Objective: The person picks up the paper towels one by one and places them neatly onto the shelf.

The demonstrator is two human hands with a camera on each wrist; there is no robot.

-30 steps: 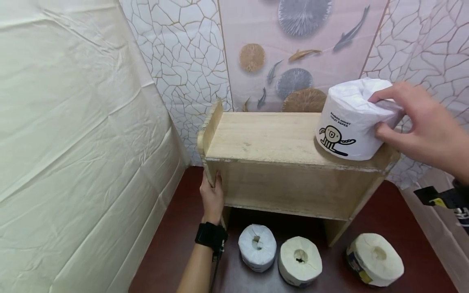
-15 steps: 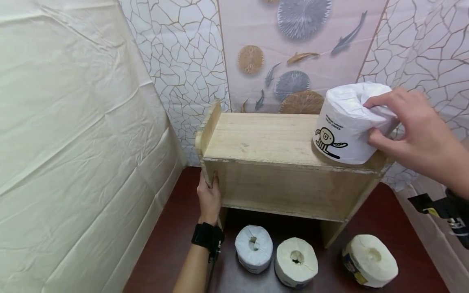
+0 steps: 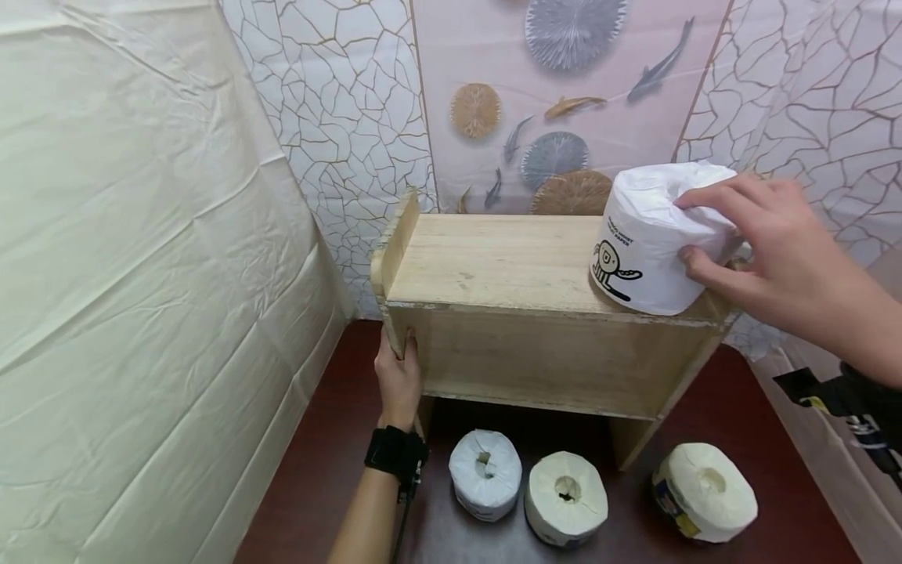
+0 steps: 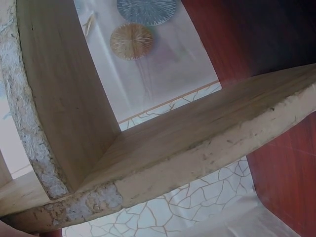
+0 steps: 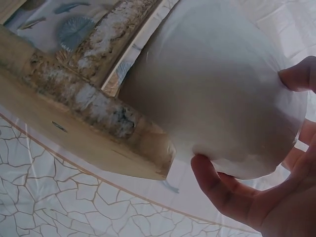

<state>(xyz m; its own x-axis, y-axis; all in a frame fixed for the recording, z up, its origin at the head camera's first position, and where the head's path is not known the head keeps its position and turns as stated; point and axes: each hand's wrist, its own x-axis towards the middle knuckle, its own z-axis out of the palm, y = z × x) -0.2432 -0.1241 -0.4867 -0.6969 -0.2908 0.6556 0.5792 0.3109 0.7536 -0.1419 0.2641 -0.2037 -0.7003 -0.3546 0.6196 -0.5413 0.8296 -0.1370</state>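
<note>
My right hand (image 3: 768, 243) holds a large white wrapped toilet paper roll (image 3: 648, 243) by its top and side, thumb toward the front. The roll, printed with a black cartoon figure, is at the right end of the wooden shelf's (image 3: 493, 258) top board. In the right wrist view, fingers (image 5: 222, 190) grip the roll (image 5: 207, 89) beside the shelf's side panel (image 5: 94, 113). Lower down, my left hand (image 3: 400, 380) grips the shelf's left side panel by its front edge. The left wrist view shows mainly the shelf's boards (image 4: 197, 133); that hand is almost out of frame.
A white roll (image 3: 486, 474) and a cream roll (image 3: 567, 501) stand on the dark red table (image 3: 324, 439) in front of the shelf. Another cream roll (image 3: 705, 493) is farther right. Cream sheeting (image 3: 162, 274) hangs at left, patterned cloth (image 3: 352, 102) behind.
The large roll has shifted slightly left and down at the shelf's right end, and its printed figure has turned leftward. My left hand keeps its grip. The whole view has drifted slightly.
</note>
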